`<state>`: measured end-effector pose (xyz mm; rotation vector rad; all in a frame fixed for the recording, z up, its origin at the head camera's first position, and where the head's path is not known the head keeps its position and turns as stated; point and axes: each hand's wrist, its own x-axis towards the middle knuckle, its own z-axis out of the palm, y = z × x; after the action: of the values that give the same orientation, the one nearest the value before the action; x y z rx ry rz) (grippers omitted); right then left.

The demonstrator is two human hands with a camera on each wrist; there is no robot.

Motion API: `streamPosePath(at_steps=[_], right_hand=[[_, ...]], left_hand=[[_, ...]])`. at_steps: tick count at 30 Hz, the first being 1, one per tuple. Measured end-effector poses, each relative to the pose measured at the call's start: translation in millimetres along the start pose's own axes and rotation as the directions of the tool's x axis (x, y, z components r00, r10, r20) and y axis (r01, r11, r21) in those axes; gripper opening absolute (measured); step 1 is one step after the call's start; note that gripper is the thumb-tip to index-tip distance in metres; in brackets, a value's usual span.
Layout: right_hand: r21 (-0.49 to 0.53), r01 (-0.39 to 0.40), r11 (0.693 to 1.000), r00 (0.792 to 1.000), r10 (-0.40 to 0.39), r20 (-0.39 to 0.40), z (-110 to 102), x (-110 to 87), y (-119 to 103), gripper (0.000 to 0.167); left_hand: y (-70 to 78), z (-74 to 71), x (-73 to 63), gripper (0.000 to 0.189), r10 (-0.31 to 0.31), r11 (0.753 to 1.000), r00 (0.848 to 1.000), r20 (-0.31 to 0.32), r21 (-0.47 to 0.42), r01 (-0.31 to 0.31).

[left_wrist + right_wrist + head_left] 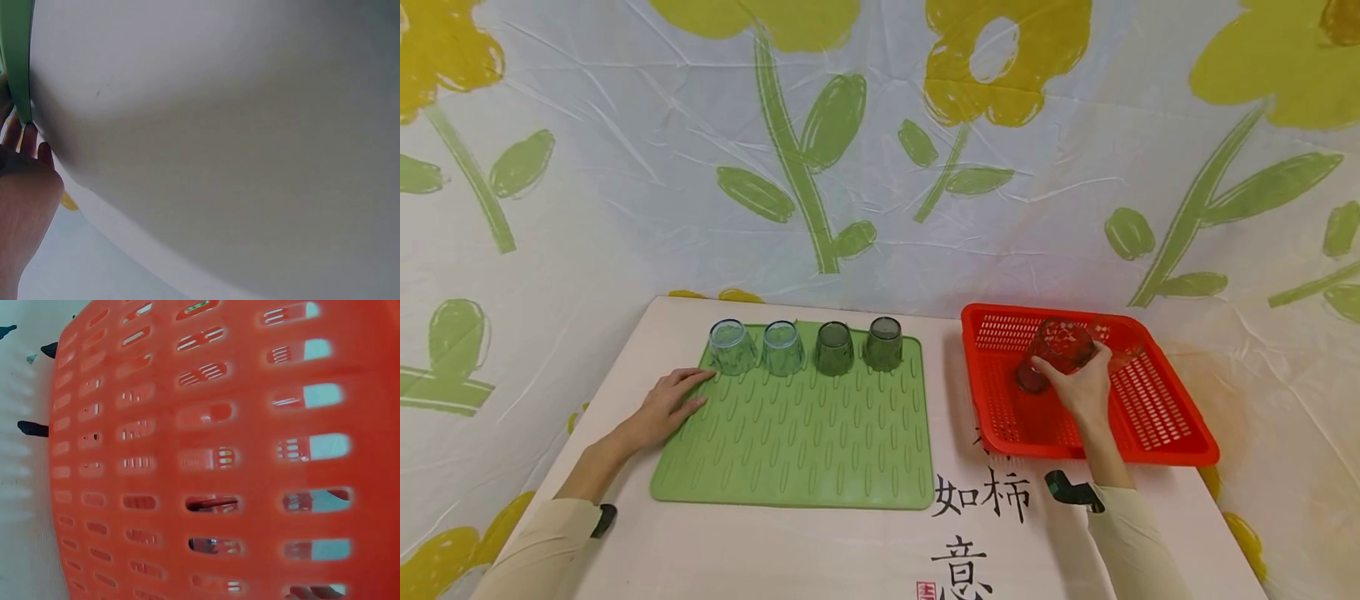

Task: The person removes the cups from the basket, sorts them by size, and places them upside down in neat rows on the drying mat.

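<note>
My right hand [1084, 385] grips a clear glass [1063, 340] inside the red plastic basket [1180, 454], thumb and fingers spread round its sides. Just below and left of that glass is a darker, pinkish glass [1032, 379]. My left hand [666, 407] rests at the left edge of the green drying mat [797, 467], fingers loosely extended with their tips at its rim. In the left wrist view, fingers [29, 139] meet the mat's edge [19, 62]. The right wrist view is filled by the basket's slotted wall [169, 481], hiding most of the grip.
Along the mat's back edge stand two pale blue glasses [733, 350] and two dark grey glasses [834, 350], narrow ends up. Another clear glass [1123, 342] shows faintly at the basket's right. Black characters [962, 496] mark the white tabletop; a flowered cloth hangs behind.
</note>
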<state>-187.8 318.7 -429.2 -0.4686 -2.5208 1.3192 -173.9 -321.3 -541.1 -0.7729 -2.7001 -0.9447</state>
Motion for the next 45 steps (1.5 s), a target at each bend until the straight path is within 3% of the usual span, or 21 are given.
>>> streamPosePath(at_steps=[6, 12, 19, 27, 34, 45], right_hand=[[-0.009, -0.089, 0.996, 0.995, 0.09, 0.049, 2.7, 0.7, 1.4, 0.106], [0.045, -0.138, 0.989, 0.985, 0.132, 0.11, 5.3, 5.8, 6.1, 0.112], [0.157, -0.134, 0.978, 0.984, 0.112, 0.14, 5.4, 8.1, 5.5, 0.108], [0.17, -0.159, 0.972, 0.975, 0.128, 0.179, 4.8, 5.5, 5.3, 0.101], [0.206, -0.156, 0.966, 0.973, 0.115, 0.198, 2.3, 0.0, 5.1, 0.094], [0.295, -0.097, 0.95, 0.979, 0.039, 0.198, -2.0, -4.3, 0.2, 0.081]], left_hand=[[1.1, 0.2, 0.1, 0.044, -0.012, 1.0, 1.0, 0.0, 0.001, 0.012], [1.1, 1.0, -0.1, 0.044, 0.003, 1.0, 1.0, -0.008, 0.006, -0.003], [1.6, 1.1, -0.6, 0.043, 0.01, 1.0, 1.0, -0.018, 0.009, -0.01], [-0.6, 0.8, -0.1, 0.043, -0.009, 1.0, 1.0, 0.008, -0.002, 0.009], [0.9, -2.4, 1.2, 0.042, 0.015, 1.0, 1.0, 0.01, -0.007, -0.015], [17.5, -12.0, 5.0, 0.037, -0.059, 0.995, 0.997, 0.044, -0.082, 0.062]])
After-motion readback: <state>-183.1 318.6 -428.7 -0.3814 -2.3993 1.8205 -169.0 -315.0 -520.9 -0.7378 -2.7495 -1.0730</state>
